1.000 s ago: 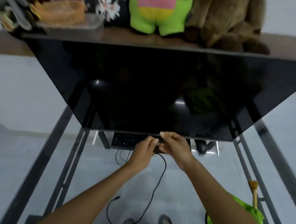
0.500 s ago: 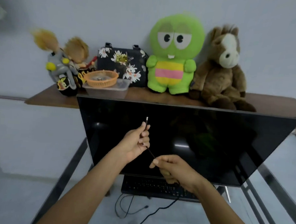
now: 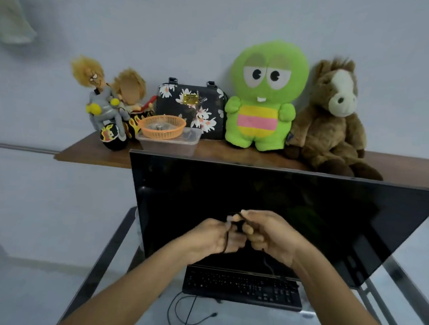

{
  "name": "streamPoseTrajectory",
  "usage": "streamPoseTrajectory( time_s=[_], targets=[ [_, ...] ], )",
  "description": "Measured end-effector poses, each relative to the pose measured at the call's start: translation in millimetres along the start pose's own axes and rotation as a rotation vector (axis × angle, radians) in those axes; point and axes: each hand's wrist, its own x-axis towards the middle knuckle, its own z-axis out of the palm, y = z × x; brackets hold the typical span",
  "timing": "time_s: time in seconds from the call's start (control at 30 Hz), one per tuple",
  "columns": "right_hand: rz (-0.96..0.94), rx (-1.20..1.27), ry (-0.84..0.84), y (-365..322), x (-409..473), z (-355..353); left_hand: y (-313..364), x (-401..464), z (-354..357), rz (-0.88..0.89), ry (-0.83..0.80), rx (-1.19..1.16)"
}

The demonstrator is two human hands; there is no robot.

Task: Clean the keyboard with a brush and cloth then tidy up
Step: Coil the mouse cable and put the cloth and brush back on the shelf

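Both hands meet at lower centre of frame, in front of the screen. Left hand (image 3: pixel 212 235) has fingers curled round a thin black cable (image 3: pixel 226 241); right hand (image 3: pixel 270 237) pinches the same cable at its upper end, fingertips close against the left hand's. The cable looks looped between them; blur hides how many turns.

Largest to smallest:
- Dark monitor (image 3: pixel 268 203) fills centre and right, tilted, screen off.
- Wooden shelf (image 3: pixel 83 154) runs across mid frame behind the monitor's top edge.
- On it, right to left: brown horse plush (image 3: pixel 334 114), green plush (image 3: pixel 265 95), floral bag (image 3: pixel 190 108), orange basket (image 3: pixel 161 126) sitting in a clear tub (image 3: pixel 169 143), doll on a toy motorbike (image 3: pixel 104 105) at upper left.
- Keyboard (image 3: pixel 242 287) sits lower centre, below the monitor's bottom edge, on the glass desk (image 3: pixel 51 265).
- A second loose cable (image 3: pixel 181 313) lies at bottom centre, under the desk.

No brush or cloth in view.

Step, as I read it: tidying phase, coiling the cable, likely the keyboard's own since a strand drops from the right hand toward it; can't confirm the connection.

Next move likely needs: left hand holding the coil fixed, right hand feeding slack round without dragging the keyboard, then parking the bundle beside the keyboard.
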Motion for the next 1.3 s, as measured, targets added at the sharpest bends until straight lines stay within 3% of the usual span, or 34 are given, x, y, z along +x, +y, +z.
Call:
streamPoseTrajectory(
  time_s=[0.07, 0.1, 0.27, 0.37, 0.5, 0.6, 0.73, 0.8, 0.87, 0.93, 1.03, 1.13, 1.2, 1.3],
  targets=[
    [-0.048, 0.019, -0.025, 12.9, -6.2, 9.9, 8.3, 0.3, 6.6, 0.077, 0.069, -0.494],
    [-0.055, 0.029, -0.037, 20.0, -8.9, 12.7, 11.3, 0.3, 8.9, 0.094, 0.067, -0.625],
    [-0.029, -0.021, -0.047, 42.7, -11.2, 3.6, 20.7, -1.0, 7.7, 0.078, 0.019, -0.872],
    [0.032, -0.080, -0.103, 49.4, -10.5, -3.1, 25.9, 1.8, 5.1, 0.103, 0.061, -0.886],
    [0.151, -0.004, -0.162, 58.9, -5.7, -18.4, 26.9, -2.2, 5.9, 0.156, 0.049, -0.769],
    [0.231, 0.049, -0.134, 61.8, 0.8, -27.8, 21.8, -7.8, 9.8, 0.030, -0.112, -0.493],
    [0.317, -0.244, -0.185, 46.0, 9.4, -29.4, 1.2, -15.2, 19.6, -0.222, -0.354, 0.257],
    [0.333, -0.425, -0.179, 33.4, 14.0, -26.8, -9.2, -15.1, 20.0, -0.245, -0.340, 0.446],
    [0.334, -0.560, -0.097, 21.7, 17.6, -24.2, -16.3, -8.9, 16.0, -0.230, -0.266, 0.471],
    [0.300, -0.648, 0.007, 12.9, 19.1, -19.8, -21.1, 0.6, 11.1, -0.229, -0.183, 0.341],
    [0.131, -0.753, 0.171, 11.4, 16.9, -6.8, -25.2, 11.6, 5.7, -0.228, -0.057, -0.101],
    [-0.097, -0.804, 0.331, 22.1, 2.2, 15.0, -26.2, 24.7, -2.8, -0.110, 0.224, -0.386],
    [-0.220, -0.737, 0.334, 31.0, -8.7, 32.1, -27.2, 32.6, -6.2, -0.056, 0.331, -0.515],
    [-0.251, -0.550, 0.261, 46.4, -14.8, 50.0, -20.5, 37.2, -0.4, -0.026, 0.298, -0.691]
  ],
)
